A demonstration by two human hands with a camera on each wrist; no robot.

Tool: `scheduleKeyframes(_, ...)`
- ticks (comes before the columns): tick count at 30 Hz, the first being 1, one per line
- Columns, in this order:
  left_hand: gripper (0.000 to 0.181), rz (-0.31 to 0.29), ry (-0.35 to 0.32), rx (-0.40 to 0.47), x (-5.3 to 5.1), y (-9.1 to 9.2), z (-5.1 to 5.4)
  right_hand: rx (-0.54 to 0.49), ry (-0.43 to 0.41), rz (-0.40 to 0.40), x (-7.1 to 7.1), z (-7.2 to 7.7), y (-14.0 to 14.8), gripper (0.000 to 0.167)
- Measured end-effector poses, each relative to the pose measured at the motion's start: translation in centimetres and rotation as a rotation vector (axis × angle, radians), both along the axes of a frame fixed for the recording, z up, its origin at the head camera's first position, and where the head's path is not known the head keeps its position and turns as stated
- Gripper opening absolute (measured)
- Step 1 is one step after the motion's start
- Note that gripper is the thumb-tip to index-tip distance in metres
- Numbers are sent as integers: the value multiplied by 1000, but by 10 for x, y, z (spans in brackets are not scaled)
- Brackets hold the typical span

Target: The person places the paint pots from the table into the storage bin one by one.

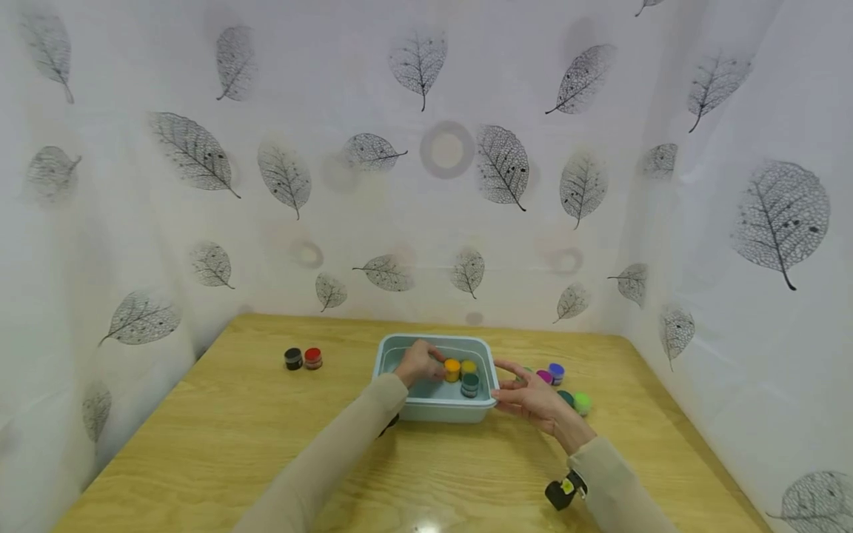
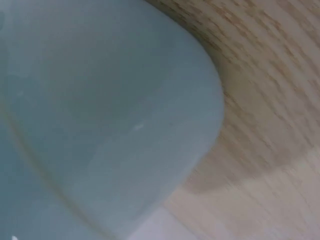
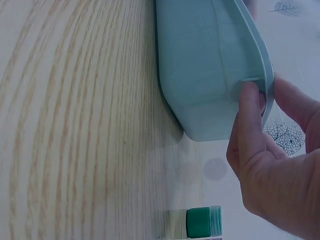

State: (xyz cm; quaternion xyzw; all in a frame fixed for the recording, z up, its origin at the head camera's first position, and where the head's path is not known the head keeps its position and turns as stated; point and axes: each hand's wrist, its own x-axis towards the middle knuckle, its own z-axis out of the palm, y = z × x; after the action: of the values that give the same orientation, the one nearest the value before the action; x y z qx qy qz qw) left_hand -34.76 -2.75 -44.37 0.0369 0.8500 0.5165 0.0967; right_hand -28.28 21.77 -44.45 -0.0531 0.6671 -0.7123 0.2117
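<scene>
A pale blue-green bin stands on the table; the left wrist view shows its wall up close. Inside are an orange jar, a yellow-lidded jar and a dark teal jar. My left hand reaches into the bin, fingers apart, fingertips beside the orange jar's left side; whether they touch it is unclear. My right hand grips the bin's right rim; the right wrist view shows that hand with fingers against the bin's outer wall and thumb at the rim.
Right of the bin, several jars stand close together, among them a purple-blue one, a magenta one and a light green one. A black jar and a red jar stand at the left. Leaf-patterned curtains surround the table.
</scene>
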Motion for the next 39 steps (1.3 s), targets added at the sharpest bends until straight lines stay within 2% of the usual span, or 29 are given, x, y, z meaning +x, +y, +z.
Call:
scheduleKeyframes(4, 28, -26, 37, 38, 3, -5, 2, -7, 3, 1, 1, 0, 1, 76)
scheduleKeyframes(7, 29, -49, 46, 102, 5, -8, 6, -9, 4, 5, 1, 0, 1, 76)
scheduleKeyframes(13, 26, -78, 50, 81, 5, -14, 13, -9, -1, 1, 2, -2, 0, 76)
scheduleKeyframes(20, 12, -52, 61, 78, 6, -22, 18, -11, -3, 7, 2, -3, 0, 77)
scheduleKeyframes(28, 8, 17, 179, 117, 4, -31, 21, 3, 4, -11, 0, 0, 0, 75)
scheduleKeyframes(34, 9, 45, 236, 131, 2, -39, 19, 2, -10, -9, 2, -1, 0, 75)
scheduleKeyframes(39, 8, 73, 285, 165, 3, -49, 24, 0, -4, 1, 2, 0, 1, 75)
